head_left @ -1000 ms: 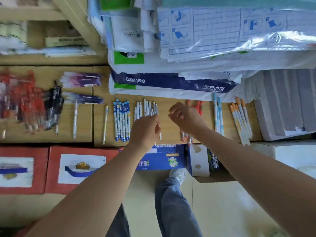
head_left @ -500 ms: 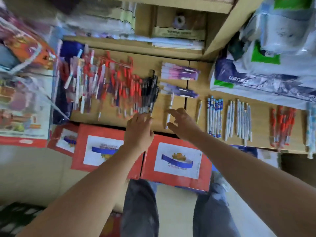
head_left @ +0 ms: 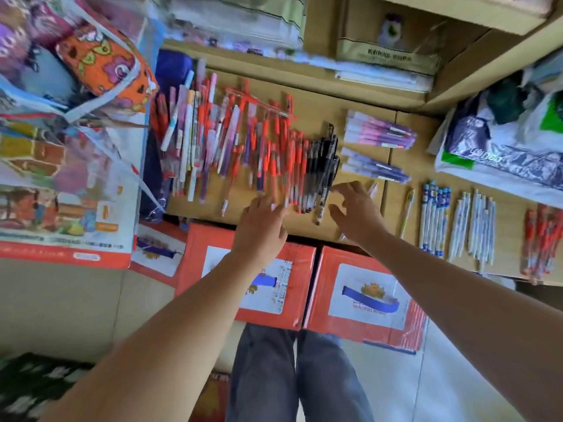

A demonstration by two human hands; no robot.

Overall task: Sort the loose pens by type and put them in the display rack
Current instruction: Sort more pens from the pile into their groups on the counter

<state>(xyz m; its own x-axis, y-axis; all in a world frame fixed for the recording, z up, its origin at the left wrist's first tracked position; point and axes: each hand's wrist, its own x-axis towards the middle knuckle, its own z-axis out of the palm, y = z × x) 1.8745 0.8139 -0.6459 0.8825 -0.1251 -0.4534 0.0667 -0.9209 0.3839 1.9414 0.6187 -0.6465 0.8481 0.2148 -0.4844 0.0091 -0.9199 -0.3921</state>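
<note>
A loose pile of red, purple and white pens (head_left: 243,144) lies on the wooden shelf (head_left: 307,111), with a bunch of black pens (head_left: 326,166) at its right end. My left hand (head_left: 262,226) reaches to the near ends of the red pens, fingers extended and holding nothing. Just below the black pens, my right hand (head_left: 356,211) hovers with fingers spread and loosely bent, empty. Sorted groups lie to the right: purple pens (head_left: 377,135), blue patterned pens (head_left: 434,220), white pens (head_left: 475,223) and red pens (head_left: 542,239). No display rack is visible.
Red and white cartons (head_left: 362,296) stand under the shelf's front edge. Colourful packaged goods (head_left: 67,126) crowd the left side. A plastic-wrapped paper pack (head_left: 502,150) sits at the right. A single yellow pen (head_left: 406,211) lies between my right hand and the blue pens.
The view has swung left from the sorted pens to the loose pile. Both hands moved left with it and now reach toward the red and black pens.
</note>
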